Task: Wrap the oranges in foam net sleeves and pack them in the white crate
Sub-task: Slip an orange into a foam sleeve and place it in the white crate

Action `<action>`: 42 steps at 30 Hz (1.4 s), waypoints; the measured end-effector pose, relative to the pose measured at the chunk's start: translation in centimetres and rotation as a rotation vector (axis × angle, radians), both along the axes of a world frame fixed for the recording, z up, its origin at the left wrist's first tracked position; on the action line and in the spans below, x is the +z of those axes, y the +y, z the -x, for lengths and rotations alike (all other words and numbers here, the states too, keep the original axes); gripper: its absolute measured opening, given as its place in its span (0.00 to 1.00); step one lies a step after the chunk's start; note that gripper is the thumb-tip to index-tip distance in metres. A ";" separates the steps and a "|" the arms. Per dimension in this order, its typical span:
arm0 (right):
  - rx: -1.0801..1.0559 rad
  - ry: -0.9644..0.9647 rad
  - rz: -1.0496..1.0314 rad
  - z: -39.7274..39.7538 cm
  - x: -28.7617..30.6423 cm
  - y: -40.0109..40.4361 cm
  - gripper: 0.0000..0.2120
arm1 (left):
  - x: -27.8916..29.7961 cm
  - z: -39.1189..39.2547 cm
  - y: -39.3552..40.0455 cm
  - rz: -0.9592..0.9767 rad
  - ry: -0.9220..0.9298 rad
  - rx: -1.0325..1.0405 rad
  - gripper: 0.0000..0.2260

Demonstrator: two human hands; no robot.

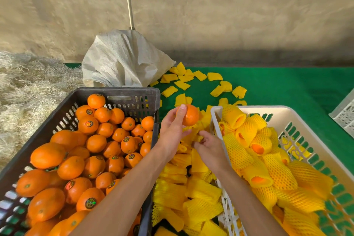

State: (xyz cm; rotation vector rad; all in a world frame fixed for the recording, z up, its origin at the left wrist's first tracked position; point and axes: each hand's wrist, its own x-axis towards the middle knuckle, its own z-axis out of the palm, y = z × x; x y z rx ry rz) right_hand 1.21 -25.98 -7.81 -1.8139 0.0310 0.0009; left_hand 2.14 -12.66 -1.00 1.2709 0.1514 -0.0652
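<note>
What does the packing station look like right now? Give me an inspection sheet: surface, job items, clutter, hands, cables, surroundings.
Surface: green table cover, bare at the far right.
Job's things: dark crate holds unwrapped oranges; white crate holds sleeved oranges; empty foam sleeves piled between the crates.
Clutter: loose sleeves scattered on the cover; white woven sack behind the dark crate.
Hands: left hand holds a bare orange above the pile; right hand is at the sleeve pile, fingers curled, grip unclear.
Cables: nothing seen.
Surroundings: concrete wall, pole against it, straw at left, another pale crate at right edge.
</note>
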 end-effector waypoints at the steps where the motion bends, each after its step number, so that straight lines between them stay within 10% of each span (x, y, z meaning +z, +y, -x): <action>1: -0.049 -0.044 0.008 0.0 0.1 -0.1 0.08 | -0.1 0.0 0.0 -0.027 -0.011 0.018 0.19; 17: -0.141 -0.224 0.288 -0.1 0.1 0.0 0.11 | -0.6 0.0 -0.1 -0.169 -0.118 0.092 0.20; 31: -0.040 -0.113 -0.007 0.2 0.3 0.4 0.09 | 0.7 -0.3 0.7 0.211 0.069 0.063 0.13; 38: -0.042 0.102 -0.577 -0.4 0.6 -0.3 0.14 | 0.3 -0.2 0.5 0.142 0.041 -0.062 0.21; 42: -0.147 0.020 -0.385 0.0 1.0 -0.4 0.10 | 0.2 -0.1 0.3 0.065 0.044 -0.127 0.20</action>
